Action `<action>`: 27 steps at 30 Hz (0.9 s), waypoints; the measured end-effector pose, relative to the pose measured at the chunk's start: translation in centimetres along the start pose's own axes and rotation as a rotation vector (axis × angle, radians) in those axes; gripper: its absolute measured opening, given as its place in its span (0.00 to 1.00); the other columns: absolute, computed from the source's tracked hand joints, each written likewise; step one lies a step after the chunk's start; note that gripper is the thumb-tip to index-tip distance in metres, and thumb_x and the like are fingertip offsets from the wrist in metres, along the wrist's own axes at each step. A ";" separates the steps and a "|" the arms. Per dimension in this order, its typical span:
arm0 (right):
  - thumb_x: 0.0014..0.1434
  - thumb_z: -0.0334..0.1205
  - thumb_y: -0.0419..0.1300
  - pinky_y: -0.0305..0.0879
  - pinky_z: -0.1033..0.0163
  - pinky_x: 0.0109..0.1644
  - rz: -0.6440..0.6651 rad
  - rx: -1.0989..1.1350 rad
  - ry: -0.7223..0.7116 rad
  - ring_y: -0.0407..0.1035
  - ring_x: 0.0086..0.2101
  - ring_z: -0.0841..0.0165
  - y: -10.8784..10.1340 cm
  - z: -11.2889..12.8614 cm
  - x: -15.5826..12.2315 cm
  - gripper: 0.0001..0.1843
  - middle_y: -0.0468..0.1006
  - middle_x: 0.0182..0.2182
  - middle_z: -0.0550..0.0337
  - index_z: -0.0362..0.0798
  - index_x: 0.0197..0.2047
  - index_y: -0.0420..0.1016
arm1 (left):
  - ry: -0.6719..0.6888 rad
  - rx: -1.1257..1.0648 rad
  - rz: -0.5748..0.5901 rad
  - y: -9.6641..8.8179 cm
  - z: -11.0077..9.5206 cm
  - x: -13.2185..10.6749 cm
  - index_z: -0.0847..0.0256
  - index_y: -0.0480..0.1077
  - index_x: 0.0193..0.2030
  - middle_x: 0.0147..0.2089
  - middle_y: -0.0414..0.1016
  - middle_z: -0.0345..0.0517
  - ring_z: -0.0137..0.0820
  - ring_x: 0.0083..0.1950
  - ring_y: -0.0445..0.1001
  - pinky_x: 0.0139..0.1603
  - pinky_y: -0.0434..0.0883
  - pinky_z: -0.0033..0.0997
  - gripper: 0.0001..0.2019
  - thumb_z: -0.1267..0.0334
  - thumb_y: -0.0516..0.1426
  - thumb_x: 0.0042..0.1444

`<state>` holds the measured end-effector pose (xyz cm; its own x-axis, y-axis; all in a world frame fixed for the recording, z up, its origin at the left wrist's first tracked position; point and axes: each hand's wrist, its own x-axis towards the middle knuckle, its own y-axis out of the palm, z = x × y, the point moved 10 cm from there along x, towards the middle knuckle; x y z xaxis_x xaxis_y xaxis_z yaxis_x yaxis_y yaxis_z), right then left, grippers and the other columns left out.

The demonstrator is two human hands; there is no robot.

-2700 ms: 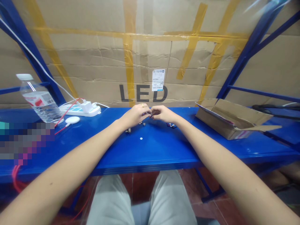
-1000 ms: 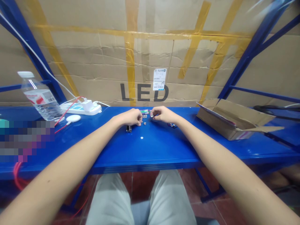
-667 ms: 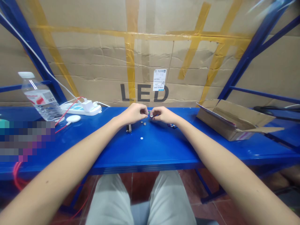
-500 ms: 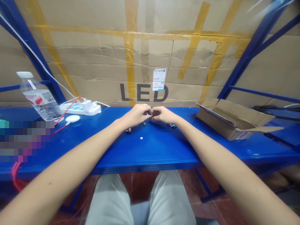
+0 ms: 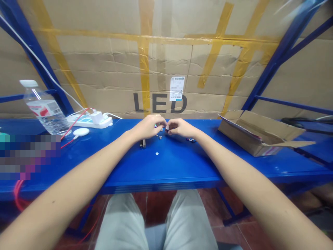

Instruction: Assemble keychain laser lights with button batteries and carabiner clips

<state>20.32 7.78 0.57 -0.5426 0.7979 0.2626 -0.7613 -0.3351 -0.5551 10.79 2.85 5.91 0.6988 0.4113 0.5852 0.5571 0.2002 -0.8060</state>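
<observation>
Holding a small round metal piece [image 5: 167,128] pinched at the tips, the fingers of the right hand [image 5: 182,127] stand over the blue surface [image 5: 166,170], just beside those of the left hand [image 5: 149,127]. The left thumb and index finger leave a narrow gap, with bits of something coloured showing through; whether they grip anything, I cannot tell. Just nearer the body than the left fingertips lie some tiny metal pieces [image 5: 160,138], and two dark cylinders [image 5: 143,143] lie side by side below that hand. Nearer still sits a white dot [image 5: 157,153]. Some coloured wires [image 5: 191,140] lie near the right fingers, beside the wrist. Well to the right of the fingers rests an open cardboard box [image 5: 260,135]; well to their left stand a tilted-looking water bottle [image 5: 47,111] and a white power strip [image 5: 90,120].
</observation>
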 end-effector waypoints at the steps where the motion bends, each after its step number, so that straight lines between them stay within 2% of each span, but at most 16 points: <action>1: 0.45 0.31 0.65 0.70 0.59 0.44 -0.004 -0.007 -0.003 0.74 0.35 0.66 0.0 0.1 0.0 0.10 0.80 0.32 0.60 0.47 0.34 0.74 | 0.010 0.003 0.011 0.2 -0.2 0.0 0.59 0.77 0.43 0.41 0.78 0.47 0.34 0.43 0.76 0.47 0.71 0.36 0.12 0.72 0.54 0.59; 5: 0.45 0.31 0.64 0.70 0.58 0.45 -0.014 -0.004 -0.009 0.74 0.34 0.65 -0.1 0.3 -0.1 0.10 0.80 0.31 0.60 0.46 0.34 0.74 | 0.017 0.033 0.061 1.2 -0.7 -0.1 0.60 0.78 0.44 0.42 0.77 0.49 0.36 0.43 0.76 0.47 0.71 0.38 0.14 0.72 0.53 0.59; 9: 0.44 0.32 0.65 0.69 0.58 0.44 0.005 0.004 -0.008 0.73 0.34 0.66 0.1 0.3 0.0 0.10 0.79 0.31 0.61 0.47 0.34 0.74 | -0.002 -0.006 0.078 1.5 -0.7 0.0 0.60 0.77 0.42 0.42 0.77 0.48 0.35 0.43 0.75 0.47 0.71 0.37 0.15 0.76 0.51 0.56; 12: 0.44 0.32 0.65 0.69 0.59 0.44 0.005 0.017 -0.007 0.73 0.34 0.66 0.1 0.1 0.0 0.11 0.79 0.31 0.60 0.46 0.34 0.73 | -0.051 -0.037 0.054 1.3 -0.2 0.1 0.60 0.76 0.41 0.41 0.78 0.47 0.34 0.42 0.75 0.44 0.70 0.35 0.16 0.78 0.50 0.54; 15: 0.43 0.32 0.65 0.69 0.58 0.44 -0.008 0.023 0.005 0.72 0.34 0.66 -0.1 -0.3 0.1 0.11 0.79 0.31 0.60 0.46 0.34 0.72 | -0.123 0.002 0.062 1.3 0.8 0.0 0.61 0.74 0.42 0.41 0.79 0.47 0.35 0.41 0.75 0.42 0.69 0.35 0.14 0.76 0.50 0.55; 19: 0.45 0.31 0.65 0.69 0.57 0.46 0.023 0.003 0.004 0.73 0.36 0.65 0.1 -0.5 0.1 0.11 0.80 0.33 0.59 0.47 0.34 0.71 | -0.183 0.132 0.242 2.6 2.3 -0.7 0.61 0.76 0.43 0.43 0.79 0.50 0.38 0.43 0.76 0.42 0.68 0.34 0.12 0.68 0.52 0.58; 23: 0.46 0.30 0.64 0.70 0.57 0.46 0.052 0.004 0.017 0.75 0.37 0.65 0.4 -0.6 0.0 0.10 0.81 0.34 0.59 0.47 0.34 0.71 | -0.231 0.116 0.464 4.6 3.7 -2.0 0.57 0.78 0.46 0.44 0.80 0.48 0.36 0.42 0.76 0.41 0.67 0.31 0.14 0.66 0.53 0.57; 27: 0.46 0.29 0.63 0.70 0.58 0.46 0.061 0.002 0.013 0.74 0.37 0.65 0.5 -0.4 0.0 0.09 0.80 0.34 0.60 0.47 0.33 0.70 | -0.267 0.042 0.526 5.5 4.5 -2.5 0.56 0.79 0.44 0.43 0.81 0.47 0.34 0.40 0.76 0.41 0.67 0.29 0.15 0.69 0.54 0.55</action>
<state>20.06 7.74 -0.03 -0.5833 0.7823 0.2186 -0.7279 -0.3841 -0.5680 10.07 6.87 -0.36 0.7359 0.6736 0.0677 0.1445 -0.0586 -0.9878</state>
